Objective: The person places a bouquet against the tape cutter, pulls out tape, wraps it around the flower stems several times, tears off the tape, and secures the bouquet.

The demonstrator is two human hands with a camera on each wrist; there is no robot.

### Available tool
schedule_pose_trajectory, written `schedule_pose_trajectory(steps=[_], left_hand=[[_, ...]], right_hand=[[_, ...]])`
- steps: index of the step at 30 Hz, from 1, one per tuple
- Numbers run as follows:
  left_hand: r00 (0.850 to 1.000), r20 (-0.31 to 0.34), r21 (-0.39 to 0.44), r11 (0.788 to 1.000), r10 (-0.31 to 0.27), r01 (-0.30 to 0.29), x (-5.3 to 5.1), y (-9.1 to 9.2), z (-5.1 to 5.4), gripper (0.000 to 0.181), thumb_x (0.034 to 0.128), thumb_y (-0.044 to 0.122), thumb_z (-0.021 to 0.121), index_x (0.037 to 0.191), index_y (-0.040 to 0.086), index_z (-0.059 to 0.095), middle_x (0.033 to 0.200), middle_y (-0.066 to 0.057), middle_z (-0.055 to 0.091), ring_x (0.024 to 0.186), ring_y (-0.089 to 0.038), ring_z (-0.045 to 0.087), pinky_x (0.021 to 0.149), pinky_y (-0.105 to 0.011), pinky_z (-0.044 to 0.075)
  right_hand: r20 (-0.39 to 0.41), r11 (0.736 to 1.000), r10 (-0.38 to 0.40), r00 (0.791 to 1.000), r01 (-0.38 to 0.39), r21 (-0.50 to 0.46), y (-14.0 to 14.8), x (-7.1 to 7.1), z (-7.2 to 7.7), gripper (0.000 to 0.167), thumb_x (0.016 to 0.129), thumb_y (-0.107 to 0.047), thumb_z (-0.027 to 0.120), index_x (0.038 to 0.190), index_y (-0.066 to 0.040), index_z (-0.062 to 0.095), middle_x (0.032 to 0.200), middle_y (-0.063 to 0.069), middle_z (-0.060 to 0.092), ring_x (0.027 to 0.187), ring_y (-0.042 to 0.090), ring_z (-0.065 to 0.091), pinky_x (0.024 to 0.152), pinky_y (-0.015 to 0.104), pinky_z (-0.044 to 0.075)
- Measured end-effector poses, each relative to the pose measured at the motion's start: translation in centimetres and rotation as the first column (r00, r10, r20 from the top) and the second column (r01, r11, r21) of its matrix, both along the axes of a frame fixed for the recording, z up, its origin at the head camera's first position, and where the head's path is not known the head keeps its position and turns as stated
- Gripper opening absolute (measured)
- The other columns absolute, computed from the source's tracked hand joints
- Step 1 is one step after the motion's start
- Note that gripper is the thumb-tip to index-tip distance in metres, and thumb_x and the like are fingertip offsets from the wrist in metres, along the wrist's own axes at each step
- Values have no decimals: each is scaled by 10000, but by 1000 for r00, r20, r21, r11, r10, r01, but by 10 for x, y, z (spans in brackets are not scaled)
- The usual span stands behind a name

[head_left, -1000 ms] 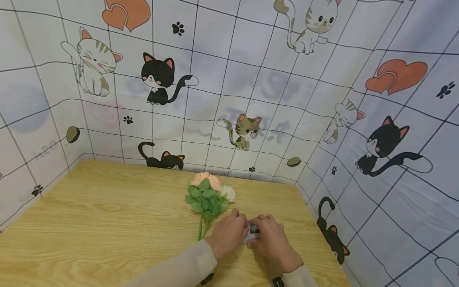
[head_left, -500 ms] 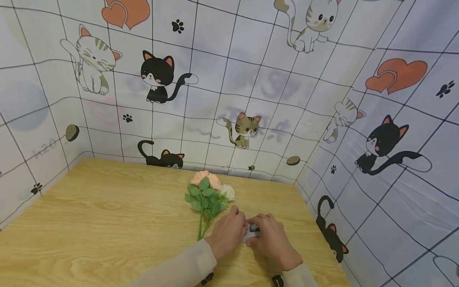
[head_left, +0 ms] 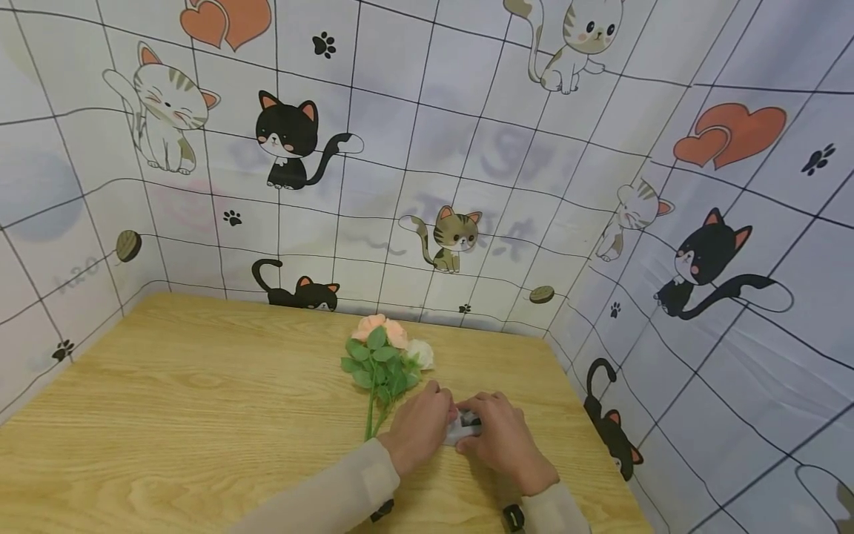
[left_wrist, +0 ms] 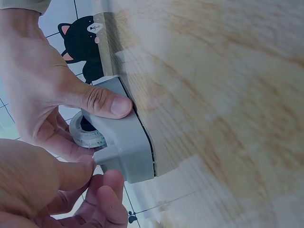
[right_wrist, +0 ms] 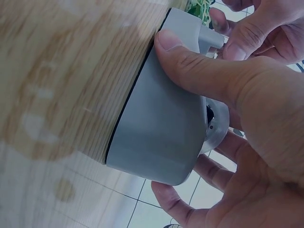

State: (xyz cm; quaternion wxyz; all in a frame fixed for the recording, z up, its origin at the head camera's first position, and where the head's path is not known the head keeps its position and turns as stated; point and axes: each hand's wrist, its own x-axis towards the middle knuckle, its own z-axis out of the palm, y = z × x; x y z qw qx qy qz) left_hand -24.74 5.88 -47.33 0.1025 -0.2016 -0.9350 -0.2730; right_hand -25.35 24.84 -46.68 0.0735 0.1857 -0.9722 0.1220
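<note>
A grey tape dispenser [head_left: 460,429] with a clear roll of tape [left_wrist: 88,130] stands on the wooden table. The right hand [head_left: 505,439] grips its body, thumb along the near side and fingers round the far side, as the right wrist view [right_wrist: 256,109] shows too. At the dispenser's narrow front end, the left hand [head_left: 418,428] pinches with thumb and forefinger; in the left wrist view its fingertips [left_wrist: 90,166] touch the cutter end [left_wrist: 107,156]. Whether tape lies between those fingertips is too small to tell.
Artificial flowers [head_left: 383,356], pink and white with green leaves, lie on the table [head_left: 200,386] beyond and left of the hands. Cloth walls with cat prints [head_left: 287,141] rise behind and at both sides. Dark bands show at both wrists.
The whole head view has shifted slightly. Both hands and the dispenser show a little farther left and up, with their grips much the same; the flowers lie still.
</note>
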Motion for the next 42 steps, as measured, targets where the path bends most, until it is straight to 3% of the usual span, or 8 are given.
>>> schedule_pose_trajectory(steps=[14,24,28,31,35,38,40,42], left_hand=[[1000,14,4,1000,0,0,-1,1,3,135,1124,164,806,996,128,785,983,-27,688,758,-94,632,627,-251,561],[999,38,21,999,-30,29,-2,-7,8,102,1061,42,840,988,102,800,933,-28,779,772,-111,685,640,-261,561],[998,36,44,998,-55,53,-16,-11,-9,111,1072,65,822,971,91,785,886,-18,776,721,-72,628,610,-286,557],[996,37,59,995,-77,75,-17,-17,-10,127,1092,91,814,967,76,790,887,-25,795,715,-76,652,602,-292,577],[990,116,88,993,-86,76,-4,-25,9,124,1101,96,816,991,41,801,936,-57,826,737,-101,693,619,-266,592],[988,124,98,992,-87,75,-12,-29,-3,138,1107,99,810,984,39,794,912,-48,810,711,-85,650,608,-269,582],[991,85,94,991,-103,95,-20,-34,-16,153,1123,106,788,981,49,792,890,-31,800,696,-62,622,599,-273,574],[989,90,108,989,-115,105,-22,-39,-17,157,1133,98,770,987,44,793,874,-26,790,685,-61,607,604,-275,576]], right_hand=[[-25,998,-2,1000,0,-60,6,-3,-4,606,670,-289,1166,1169,-208,832,1151,-18,864,1026,174,700,858,525,619],[59,994,26,998,-20,-108,13,-4,-3,567,763,-280,1124,1242,-172,840,1202,-3,867,1095,192,779,925,466,644],[83,993,38,996,-28,-113,14,-5,-2,570,779,-272,1113,1266,-161,837,1207,1,867,1056,162,774,891,422,636],[93,993,33,995,-22,-114,13,-5,-2,572,778,-272,1112,1266,-156,837,1194,3,867,1023,149,766,867,407,632],[106,993,26,994,-13,-120,13,-4,-1,565,785,-279,1107,1267,-159,838,1182,-2,866,996,133,754,847,390,624],[108,992,27,994,-14,-124,13,-4,-1,567,792,-282,1103,1277,-157,837,1187,1,865,1000,136,758,849,393,627],[107,992,30,994,-16,-124,13,-3,-1,569,795,-284,1100,1282,-155,835,1195,4,864,1011,140,762,859,400,633],[107,992,30,994,-17,-123,12,-3,-1,571,797,-285,1097,1286,-155,834,1204,4,864,1022,141,765,871,410,638]])
